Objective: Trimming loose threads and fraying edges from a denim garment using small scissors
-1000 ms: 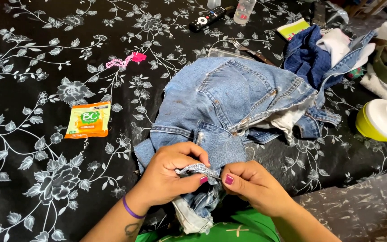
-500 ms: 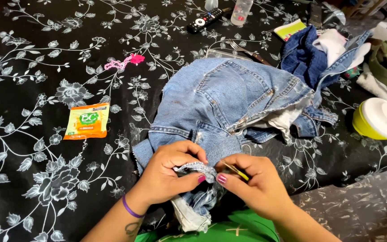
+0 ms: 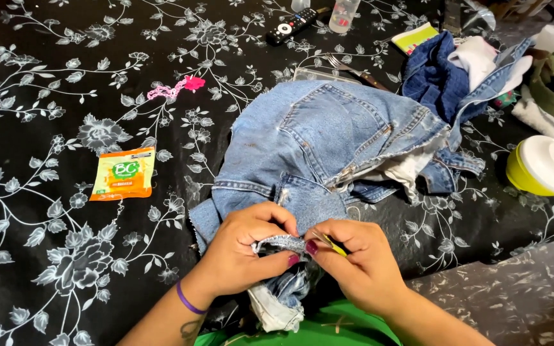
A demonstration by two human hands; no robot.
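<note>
The worn blue denim jeans piece (image 3: 328, 138) lies on the black floral-print cloth (image 3: 46, 83), its frayed hem pinched by the left hand (image 3: 248, 253). The right hand (image 3: 360, 263) grips a slim yellow tool (image 3: 336, 247) at that hem. Denim looks soft, floppy, fairly heavy; thick seams likely offer the best hold. An orange sachet (image 3: 123, 173) lies left.

Left hand (image 3: 245, 250) and right hand (image 3: 360, 263) close together, fingers curled, each in a tight pinching grip
</note>
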